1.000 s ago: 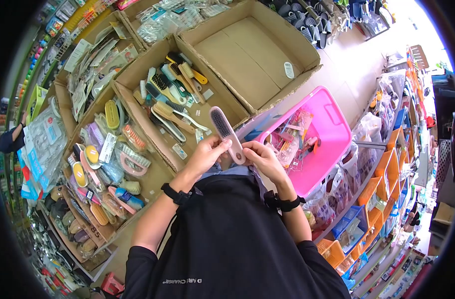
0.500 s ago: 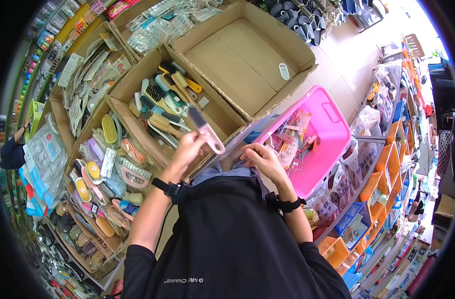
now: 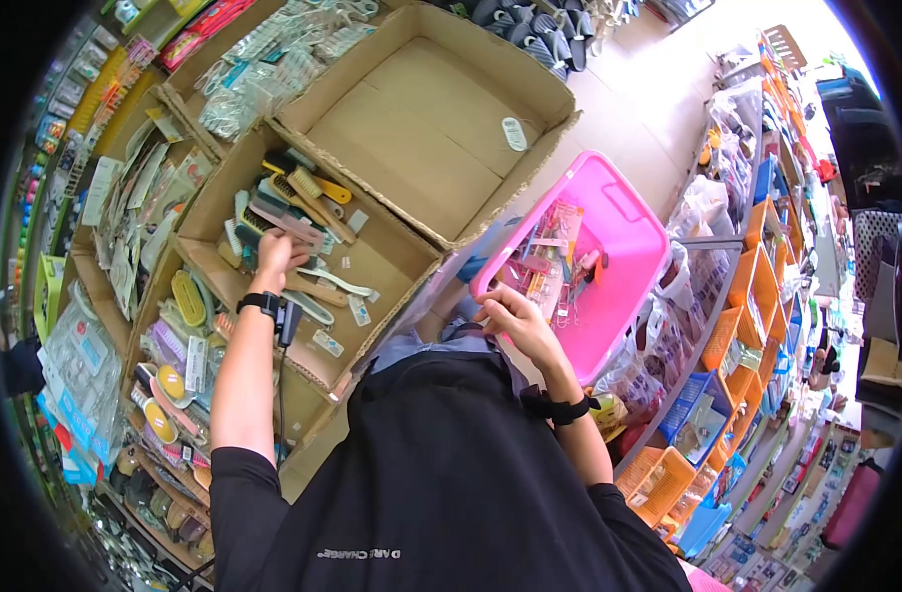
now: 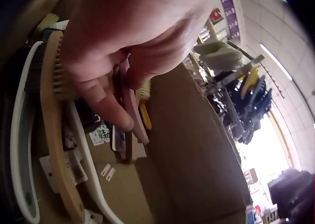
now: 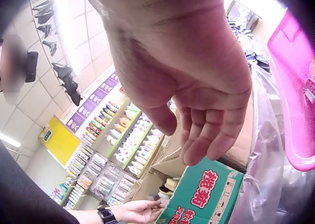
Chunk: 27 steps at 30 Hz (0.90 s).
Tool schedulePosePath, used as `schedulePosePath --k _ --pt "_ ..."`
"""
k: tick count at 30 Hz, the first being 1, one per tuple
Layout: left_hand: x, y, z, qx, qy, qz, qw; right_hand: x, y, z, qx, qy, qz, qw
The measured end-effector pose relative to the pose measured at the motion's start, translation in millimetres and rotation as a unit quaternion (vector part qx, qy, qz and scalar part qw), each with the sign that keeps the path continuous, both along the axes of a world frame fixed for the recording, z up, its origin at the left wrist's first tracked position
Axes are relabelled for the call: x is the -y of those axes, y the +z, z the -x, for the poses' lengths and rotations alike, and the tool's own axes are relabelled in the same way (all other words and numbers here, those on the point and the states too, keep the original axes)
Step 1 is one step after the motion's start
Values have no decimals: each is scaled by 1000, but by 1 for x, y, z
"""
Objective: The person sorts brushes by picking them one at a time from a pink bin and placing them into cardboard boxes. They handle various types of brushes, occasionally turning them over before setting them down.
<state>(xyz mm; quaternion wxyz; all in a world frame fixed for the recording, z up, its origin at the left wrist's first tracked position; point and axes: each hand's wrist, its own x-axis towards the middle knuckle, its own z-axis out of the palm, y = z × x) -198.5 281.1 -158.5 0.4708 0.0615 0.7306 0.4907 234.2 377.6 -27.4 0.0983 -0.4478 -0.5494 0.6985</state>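
Inside the cardboard box of brushes (image 3: 402, 259), the left hand (image 3: 275, 259) pinches a pink-handled brush (image 3: 298, 229) above the other brushes. Seen from the left wrist, the left hand (image 4: 133, 47) has thumb and fingers round the pink handle (image 4: 131, 103), beside a wooden brush (image 4: 51, 116) and a white-edged one. The right hand (image 3: 515, 321) is near the rim of the pink tub (image 3: 624, 286), holding nothing; its fingers hang loosely bent in the right wrist view, where the right hand (image 5: 192, 81) hangs above a green printed carton side (image 5: 202, 192).
Behind the brushes stands a cardboard box (image 3: 412, 118) with a white tag in it. Packaged brushes (image 3: 189, 365) fill a box at the left. Orange baskets (image 3: 658, 483) and bagged goods line the right. Small packaged items lie in the pink tub.
The left hand has carried the pink brush from in front of the body leftward into the brush box. The right hand has let go of it and stays near the tub.
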Motion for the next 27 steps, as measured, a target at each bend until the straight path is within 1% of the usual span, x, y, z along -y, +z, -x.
schedulePosePath --k 2,3,4,7,8,10,12,14,15,16,17,20,22,24,25,26,27 --pt "-1 -14 5 -29 50 -19 998 -2 -3 -16 10 -17 21 1000" --pt "-5 0 -5 -49 56 4 997 -3 -6 -25 15 -25 28 999" --pt "-9 11 -19 -80 88 18 993 -3 -11 -35 19 -32 37 999" --pt "-8 19 -50 -162 121 0 979 -7 -46 -80 55 -57 46 996" --pt "-8 24 -65 -179 83 -18 980 -9 -59 -95 68 -69 46 994" --pt "-4 35 -103 -212 10 -52 976 -13 -81 -124 106 -100 83 986" --pt "-2 46 -147 -192 -105 -67 974 -17 -119 -152 137 -141 128 972" --pt "-3 53 -190 -266 -217 -78 936 -26 -139 -165 177 -161 153 959" --pt "-5 59 -202 -278 -256 -19 926 -32 -149 -171 198 -171 165 951" --pt "-7 64 -214 -287 -294 42 911 -38 -166 -179 193 -175 170 950" --pt "-9 65 -228 -284 -268 31 920 -44 -184 -186 190 -179 177 949" --pt "-15 67 -236 -444 -308 74 839 -64 -246 -194 213 -184 173 944" --pt "-21 69 -237 -443 -304 100 838 -75 -282 -184 239 -177 160 941" --pt "-23 72 -240 -437 -309 125 836 -83 -318 -178 223 -101 136 960" --pt "-24 71 -240 -438 -309 138 833 -85 -331 -172 217 -114 135 960" --pt "-25 71 -240 -440 -311 140 831 -89 -354 -171 234 -69 125 962" --pt "-26 70 -241 -441 -312 144 829 -104 -331 -154 267 -30 151 951"
